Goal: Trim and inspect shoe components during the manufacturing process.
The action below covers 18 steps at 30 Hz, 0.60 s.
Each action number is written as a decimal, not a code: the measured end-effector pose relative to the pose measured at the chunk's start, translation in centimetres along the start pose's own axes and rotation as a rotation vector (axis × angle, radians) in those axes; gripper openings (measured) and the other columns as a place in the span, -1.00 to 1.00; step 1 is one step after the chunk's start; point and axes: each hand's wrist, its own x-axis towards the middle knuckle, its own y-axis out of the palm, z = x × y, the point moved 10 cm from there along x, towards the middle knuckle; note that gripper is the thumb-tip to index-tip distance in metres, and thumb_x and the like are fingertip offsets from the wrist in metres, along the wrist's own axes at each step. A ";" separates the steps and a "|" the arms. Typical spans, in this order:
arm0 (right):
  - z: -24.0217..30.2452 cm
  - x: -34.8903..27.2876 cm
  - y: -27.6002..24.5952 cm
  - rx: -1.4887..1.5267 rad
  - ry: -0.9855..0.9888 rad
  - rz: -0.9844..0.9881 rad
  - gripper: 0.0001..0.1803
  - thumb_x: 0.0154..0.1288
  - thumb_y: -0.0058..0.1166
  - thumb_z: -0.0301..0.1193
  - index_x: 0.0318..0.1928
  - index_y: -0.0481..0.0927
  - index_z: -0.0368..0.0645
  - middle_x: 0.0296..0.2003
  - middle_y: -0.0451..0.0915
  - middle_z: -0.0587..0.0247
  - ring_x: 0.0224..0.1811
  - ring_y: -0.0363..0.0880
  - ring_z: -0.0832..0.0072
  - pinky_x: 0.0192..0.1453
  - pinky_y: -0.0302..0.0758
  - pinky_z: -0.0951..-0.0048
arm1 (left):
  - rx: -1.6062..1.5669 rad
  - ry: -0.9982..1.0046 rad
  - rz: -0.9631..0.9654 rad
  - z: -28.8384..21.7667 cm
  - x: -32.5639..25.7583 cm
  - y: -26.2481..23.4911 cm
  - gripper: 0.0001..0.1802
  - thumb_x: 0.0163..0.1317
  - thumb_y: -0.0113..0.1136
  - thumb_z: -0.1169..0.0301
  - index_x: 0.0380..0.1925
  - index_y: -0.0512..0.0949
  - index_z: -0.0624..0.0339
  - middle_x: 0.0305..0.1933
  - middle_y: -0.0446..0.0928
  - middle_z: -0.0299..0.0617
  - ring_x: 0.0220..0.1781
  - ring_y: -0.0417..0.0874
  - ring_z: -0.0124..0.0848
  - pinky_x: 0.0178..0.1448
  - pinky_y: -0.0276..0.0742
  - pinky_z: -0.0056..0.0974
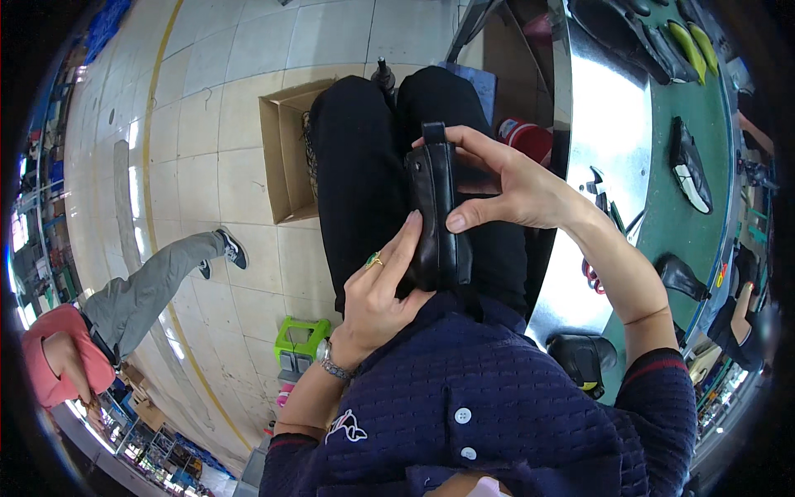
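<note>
A black leather shoe upper (432,215) lies upright over my lap, its narrow seam strip facing up and a short tab at its far end. My right hand (522,186) grips it from the right, the thumb pressed on the leather and the fingers curled round the far end. From the left, my left hand (377,294) holds it with the fingertips laid along its side; part of the thumb is hidden beneath it. A green-stoned ring and a wrist band show on the left hand's side.
On my right, a metal-edged green worktable (662,224) carries a black-and-white shoe piece (690,166), yellow-green pieces (694,50), a hammer (595,180) and black uppers (582,362). An open cardboard box (277,161) stands left of my knees. A person (137,298) walks at the left.
</note>
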 end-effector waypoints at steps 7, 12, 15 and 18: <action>0.0 2.2 -0.6 -0.197 -0.004 -0.083 -0.18 0.09 0.43 -0.27 0.32 0.32 -0.16 0.14 0.45 0.17 0.28 0.36 0.37 0.41 0.29 0.26 | -0.004 -0.001 -0.059 1.7 1.4 -0.9 -0.18 -0.14 0.49 0.47 0.23 0.42 0.38 -0.04 0.63 0.15 -0.10 0.73 -0.12 -0.02 0.62 -0.26; 3.0 4.7 -1.9 -0.044 -0.245 -0.269 -0.11 0.18 0.35 -0.24 0.44 0.17 -0.16 0.35 0.28 0.08 0.42 0.21 0.29 0.50 0.13 0.20 | -0.186 -0.157 -0.103 4.2 5.2 -4.3 -0.23 -0.03 0.51 0.41 0.24 0.43 0.34 -0.14 0.68 0.04 -0.15 0.72 -0.40 -0.03 0.59 -0.31; 3.8 3.2 -0.2 0.004 -0.224 -0.301 0.07 0.15 0.38 -0.19 0.50 -0.03 -0.16 0.49 0.02 0.14 0.53 -0.02 0.23 0.51 0.10 0.17 | -0.506 -0.311 -0.123 5.5 7.7 -7.8 -0.37 0.12 0.41 0.51 0.21 0.43 0.43 -0.08 0.65 -0.15 -0.09 0.63 -0.50 0.04 0.54 -0.39; 4.5 0.8 2.9 -0.325 -0.376 -0.257 0.23 0.04 0.43 -0.05 0.51 -0.13 -0.20 0.42 0.08 -0.24 0.47 0.10 -0.01 0.46 0.19 0.08 | -0.623 -0.303 -0.105 6.2 11.3 -10.2 -0.54 0.21 0.34 0.49 0.09 0.50 0.48 -0.11 0.65 -0.17 -0.13 0.62 -0.53 -0.01 0.52 -0.44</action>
